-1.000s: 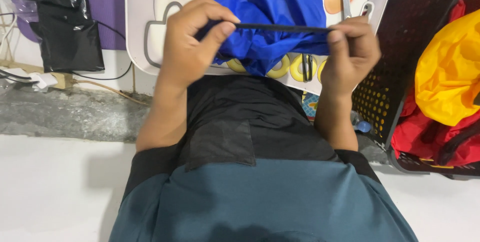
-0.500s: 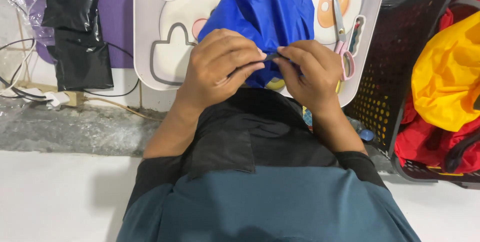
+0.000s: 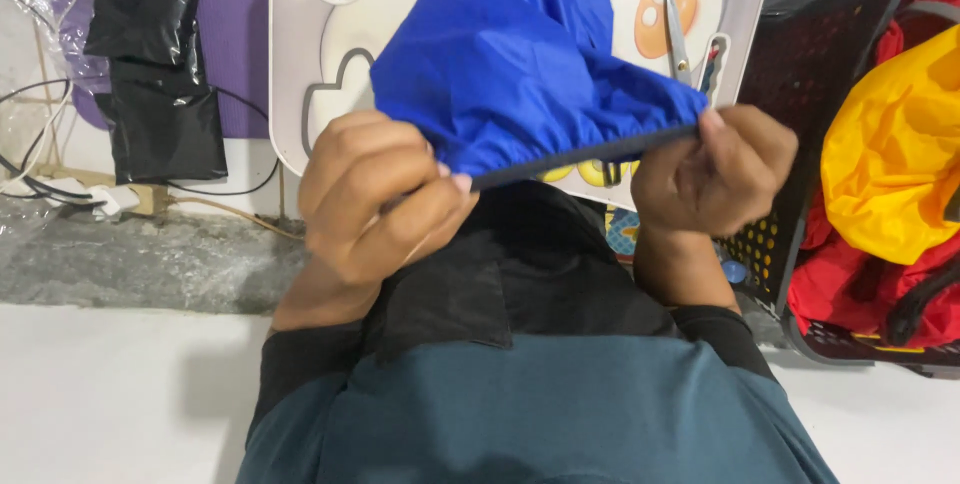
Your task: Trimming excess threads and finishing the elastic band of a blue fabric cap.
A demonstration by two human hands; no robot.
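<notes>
At centre frame, the left hand [image 3: 385, 199] and right hand [image 3: 712, 172] each pinch the dark elastic hem [image 3: 590, 152] of a blue fabric cover [image 3: 520, 64], pulling it taut between them. Behind it lies a white tray [image 3: 290, 94] holding scissors [image 3: 678, 39]. At right, a black basket [image 3: 790, 74] holds yellow and red bundles [image 3: 890, 154].

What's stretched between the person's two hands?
In the head view, the dark elastic hem of a blue nylon cover spans left hand to right hand.
</notes>
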